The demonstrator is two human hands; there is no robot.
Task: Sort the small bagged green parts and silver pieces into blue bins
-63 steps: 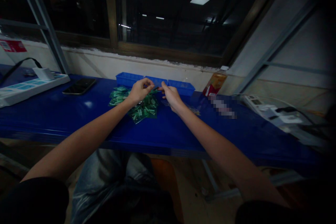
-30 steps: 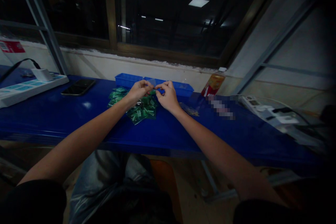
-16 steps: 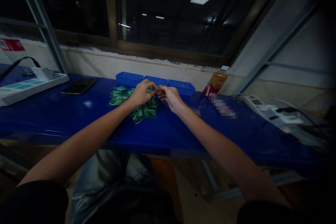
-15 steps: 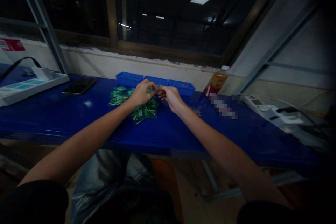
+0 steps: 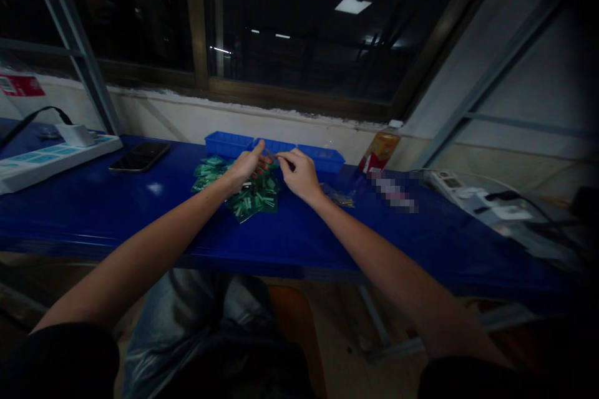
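My left hand [image 5: 248, 166] is over a pile of small green plastic packets [image 5: 253, 201], its thumb raised apart from the half-curled fingers. No held thing shows clearly in it. Just to the right, my right hand [image 5: 302, 173] has thumb and forefinger pinched together, pointing at the left hand. Something small and thin is at those fingertips, too dim and blurred to name. Right of that wrist lies a clear bag of small brass-coloured pieces [image 5: 343, 199]. Behind both hands stands a row of blue plastic bins [image 5: 229, 144]; what they contain cannot be made out.
On the blue table [image 5: 154, 212], a phone [image 5: 140, 156] and a white power strip [image 5: 60, 159] lie to the left. To the right are a red and orange packet [image 5: 380, 151], a blurred-out patch and another power strip [image 5: 486, 202] with cables. A window is behind.
My left thumb has lifted away from its fingers, and the left hand has shifted slightly left. My right hand has turned and moved a little left, still pinched. More of the brass-coloured pieces shows.
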